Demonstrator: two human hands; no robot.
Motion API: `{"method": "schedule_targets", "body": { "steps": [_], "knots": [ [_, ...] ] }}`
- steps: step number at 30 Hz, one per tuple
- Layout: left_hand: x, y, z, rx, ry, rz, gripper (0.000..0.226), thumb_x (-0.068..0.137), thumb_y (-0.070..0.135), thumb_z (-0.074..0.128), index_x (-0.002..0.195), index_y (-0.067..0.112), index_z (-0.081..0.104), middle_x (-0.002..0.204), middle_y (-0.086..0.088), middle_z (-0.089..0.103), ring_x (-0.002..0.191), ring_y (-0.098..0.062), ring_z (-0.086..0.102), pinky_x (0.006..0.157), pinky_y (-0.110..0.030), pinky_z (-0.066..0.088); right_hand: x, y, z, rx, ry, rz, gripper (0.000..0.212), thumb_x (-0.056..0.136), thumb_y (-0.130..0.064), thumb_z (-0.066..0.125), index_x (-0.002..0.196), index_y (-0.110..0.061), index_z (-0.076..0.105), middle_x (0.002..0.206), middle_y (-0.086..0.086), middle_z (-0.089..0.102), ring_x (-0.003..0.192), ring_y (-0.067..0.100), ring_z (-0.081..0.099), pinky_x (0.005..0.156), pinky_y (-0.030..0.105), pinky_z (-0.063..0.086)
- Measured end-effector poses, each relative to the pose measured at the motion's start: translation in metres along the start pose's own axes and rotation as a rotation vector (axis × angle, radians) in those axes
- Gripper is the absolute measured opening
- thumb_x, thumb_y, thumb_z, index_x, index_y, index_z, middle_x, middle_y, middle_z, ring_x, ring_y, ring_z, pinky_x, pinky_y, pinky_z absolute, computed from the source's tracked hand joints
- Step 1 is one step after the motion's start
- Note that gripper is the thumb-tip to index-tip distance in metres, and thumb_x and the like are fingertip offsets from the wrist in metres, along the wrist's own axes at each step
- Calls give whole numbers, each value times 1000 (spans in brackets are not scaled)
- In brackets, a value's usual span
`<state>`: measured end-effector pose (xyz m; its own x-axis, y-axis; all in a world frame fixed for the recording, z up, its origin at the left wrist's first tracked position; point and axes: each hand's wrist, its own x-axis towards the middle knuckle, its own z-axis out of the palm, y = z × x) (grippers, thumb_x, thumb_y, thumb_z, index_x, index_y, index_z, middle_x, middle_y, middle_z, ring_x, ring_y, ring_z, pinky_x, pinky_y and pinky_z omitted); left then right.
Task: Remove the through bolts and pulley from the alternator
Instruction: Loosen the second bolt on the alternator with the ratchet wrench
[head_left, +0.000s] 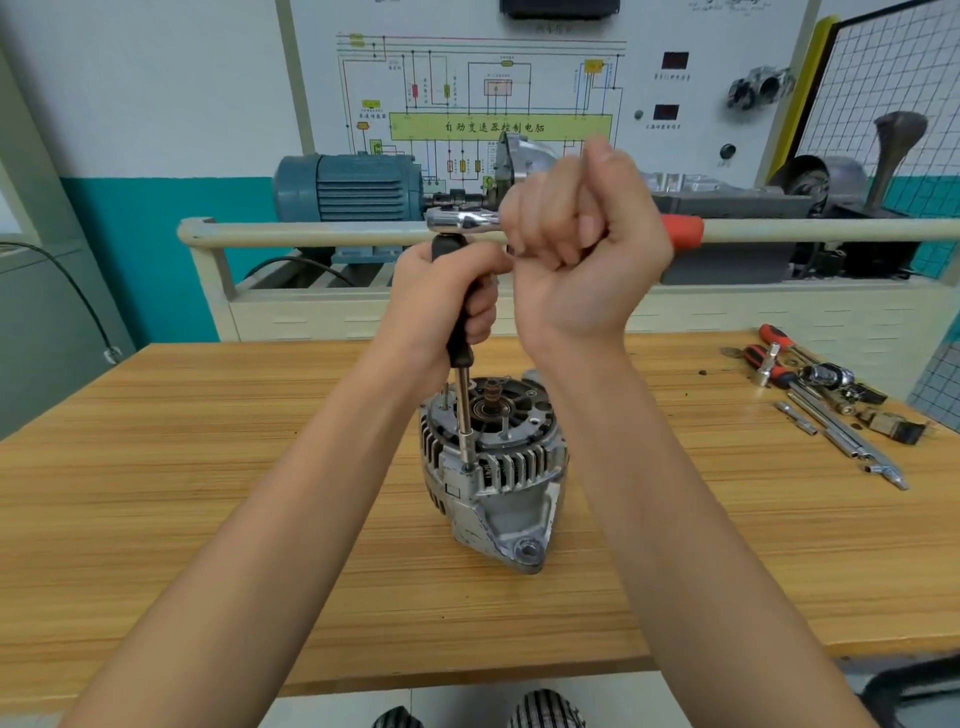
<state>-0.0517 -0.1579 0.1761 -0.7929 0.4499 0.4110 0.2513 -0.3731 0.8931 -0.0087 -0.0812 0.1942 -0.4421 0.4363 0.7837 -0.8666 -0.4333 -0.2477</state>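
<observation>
Black driver handle (462, 312) is gripped by left hand (441, 296); ratchet (467, 221) is clenched in right hand (582, 244), socket seated on alternator (493, 467) bolt.

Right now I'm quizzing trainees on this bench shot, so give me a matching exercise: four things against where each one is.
Things:
1. left hand
2. right hand
3. alternator
4. loose tools

Places:
A. on the table's far right
B. gripping the ratchet's handle
C. gripping the black driver handle
D. standing mid-table under the driver shaft

Pairs: 1-C, 2-B, 3-D, 4-A
</observation>
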Motion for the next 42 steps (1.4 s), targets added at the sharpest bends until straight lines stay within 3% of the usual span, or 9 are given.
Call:
{"method": "schedule_targets", "body": {
  "steps": [3,7,13,17,20,24,29,34,42],
  "knots": [
    [3,2,-8,-90,-244,-54,36,79,12,56,46,20,44,39,5,32,33,-10,26,37,-18,22,14,-9,-8,345,134,286,64,97,-12,29,34,-18,35,31,-5,25,37,12,9,41,23,20],
    [6,2,-7,-118,-448,-179,40,81,15,53,44,19,39,33,7,28,26,-5,21,32,-12,18,16,-11,-16,526,234,334,56,91,-14,36,36,-15,33,32,-3,24,34,11,10,38,20,20],
    [3,0,-1,-83,-172,-117,51,90,6,47,42,20,35,34,7,23,27,-6,16,32,-10,15,-1,-10,2,192,35,77,53,92,-6,36,40,-17,34,36,-4,25,37,11,16,45,27,22],
    [2,-2,11,101,142,11,41,89,1,50,55,17,34,38,9,30,34,-6,24,35,-16,21,-18,1,22,-231,-19,-264,35,82,1,51,58,-24,43,49,-7,38,44,11,29,49,30,23],
    [1,-4,16,212,195,101,34,93,2,47,62,12,36,43,9,34,40,-8,30,38,-14,24,-25,4,28,-334,-66,-373,25,80,-8,52,64,-26,45,57,-6,42,49,12,31,50,31,23],
    [-2,-3,12,48,145,36,42,84,-2,54,54,18,33,39,8,29,35,-9,21,37,-17,18,-10,-7,13,-59,-43,-140,46,83,-1,45,41,-19,40,37,-4,32,36,9,27,47,26,21],
    [2,0,-3,-8,-170,-23,38,82,5,57,50,16,41,40,2,33,33,-13,25,38,-18,23,16,-15,-12,410,144,321,59,93,-14,34,35,-16,34,31,-3,24,29,10,17,40,22,21],
    [7,1,-10,-183,-412,-169,36,83,12,49,49,19,39,35,7,27,27,-5,20,32,-13,19,17,-11,-14,495,179,333,62,97,-16,30,35,-16,34,32,-3,25,30,11,17,39,22,21],
    [-2,-1,9,92,138,51,43,88,-2,50,53,18,34,37,11,30,33,-5,23,35,-15,20,-20,1,22,-221,-44,-257,35,81,-4,53,53,-23,43,46,-8,38,43,9,31,50,30,25]
  ]
}}
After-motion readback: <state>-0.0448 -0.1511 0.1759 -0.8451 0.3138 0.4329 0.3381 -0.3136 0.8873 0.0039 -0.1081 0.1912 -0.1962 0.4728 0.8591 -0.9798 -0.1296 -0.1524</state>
